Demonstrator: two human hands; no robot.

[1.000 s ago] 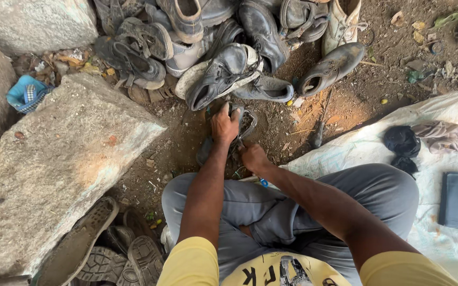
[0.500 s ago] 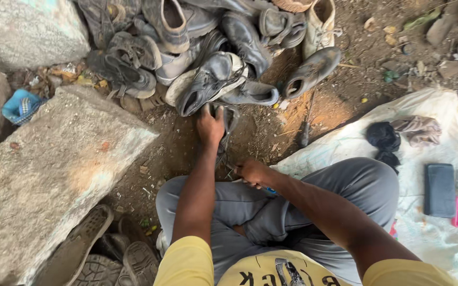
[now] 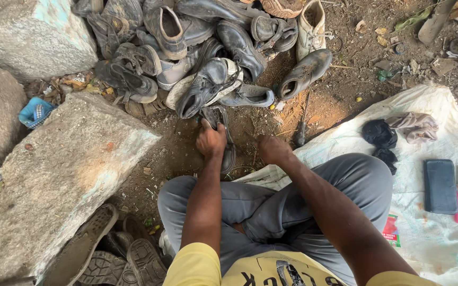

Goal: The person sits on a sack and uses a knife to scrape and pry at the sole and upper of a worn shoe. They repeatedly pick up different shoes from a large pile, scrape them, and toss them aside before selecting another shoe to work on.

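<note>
Seated cross-legged on bare dirt, head view looking down. Left hand closed over the upper of a worn black leather shoe lying on the ground just in front of the knees, at the near edge of a heap of scuffed dark shoes and boots. Grip: fingers wrapped on the shoe. Right hand rests just beside the shoe, curled to a loose fist; whether it holds anything small, cannot tell.

Step in hand, as judged: picking one shoe out of the heap. Next move would call for a firm lift clear of the neighbouring shoes and a turn to bring sole or seam into view.

Shoe: dusty, creased, dull black, toe pointing toward the heap, partly hidden under the hand. A dark-handled pointed tool lies in the dirt near the right hand, by the white woven sack sheet.
</note>
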